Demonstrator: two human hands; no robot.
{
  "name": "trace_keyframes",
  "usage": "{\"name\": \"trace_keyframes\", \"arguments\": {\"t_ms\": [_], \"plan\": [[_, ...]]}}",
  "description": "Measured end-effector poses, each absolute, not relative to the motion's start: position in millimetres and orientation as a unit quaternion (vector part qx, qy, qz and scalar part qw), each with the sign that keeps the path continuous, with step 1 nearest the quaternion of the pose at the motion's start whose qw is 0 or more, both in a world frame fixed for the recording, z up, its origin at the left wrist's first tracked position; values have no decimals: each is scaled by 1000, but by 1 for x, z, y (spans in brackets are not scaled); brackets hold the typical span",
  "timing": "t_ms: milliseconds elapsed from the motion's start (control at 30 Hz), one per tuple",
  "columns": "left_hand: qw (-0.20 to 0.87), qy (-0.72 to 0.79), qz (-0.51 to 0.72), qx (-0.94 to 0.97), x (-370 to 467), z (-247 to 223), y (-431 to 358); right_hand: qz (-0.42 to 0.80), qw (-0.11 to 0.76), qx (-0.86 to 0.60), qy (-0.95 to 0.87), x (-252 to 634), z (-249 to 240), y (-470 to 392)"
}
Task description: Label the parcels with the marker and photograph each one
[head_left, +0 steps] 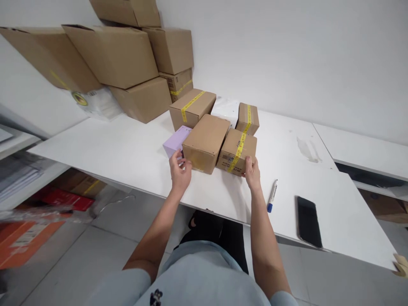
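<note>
Plainly, both sets of fingers were curled: left hand (180, 172) against the plain brown box (205, 142), right hand (252, 171) against the yellow-taped box (237, 151), mid-table (121, 148). An uneven squeeze could skew the pair. Crowding them were a lilac box (176, 141) at nine o'clock, more cartons at twelve, and a pen (272, 196) at four.

Two bare forearms are seen from above, ending in a left hand (180, 173) and a right hand (253, 172) without gloves, rings or watch. A pale blue short-sleeved top is worn, with a small dark clip-like object near its lower edge. Dark trousers are glimpsed below.
</note>
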State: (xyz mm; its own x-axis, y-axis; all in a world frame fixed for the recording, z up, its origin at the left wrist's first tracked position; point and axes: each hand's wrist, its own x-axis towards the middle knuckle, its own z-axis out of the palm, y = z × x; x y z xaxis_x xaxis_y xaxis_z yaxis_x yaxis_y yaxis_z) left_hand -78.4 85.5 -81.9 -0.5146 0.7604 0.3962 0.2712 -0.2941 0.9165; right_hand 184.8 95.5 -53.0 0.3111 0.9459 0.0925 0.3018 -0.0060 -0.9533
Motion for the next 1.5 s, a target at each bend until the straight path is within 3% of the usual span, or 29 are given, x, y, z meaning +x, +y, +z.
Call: {"name": "trace_keyframes", "arguments": {"t_ms": [233,500,667,967,1267,1367,1500], "plan": [[259,555,627,483,-75,-92,96,249,526,-662,-473,191,-65,108],[222,552,615,517,-68,-69,96,179,548,-669,-470,188,-62,86],[272,531,612,520,-61,-50,106,251,520,-589,-565,138,-64,71],[200,550,681,441,-91,-49,58,266,522,-428,-688,102,-54,5],[298,536,699,368,-137,-43,19,389,411,-252,-785,90,-45,-45],[295,547,676,395,-132,-35,33,408,439,-321,-733,99,-46,-43],[310,545,648,432,-123,-33,55,320,547,-501,-590,138,-47,-40]]}}
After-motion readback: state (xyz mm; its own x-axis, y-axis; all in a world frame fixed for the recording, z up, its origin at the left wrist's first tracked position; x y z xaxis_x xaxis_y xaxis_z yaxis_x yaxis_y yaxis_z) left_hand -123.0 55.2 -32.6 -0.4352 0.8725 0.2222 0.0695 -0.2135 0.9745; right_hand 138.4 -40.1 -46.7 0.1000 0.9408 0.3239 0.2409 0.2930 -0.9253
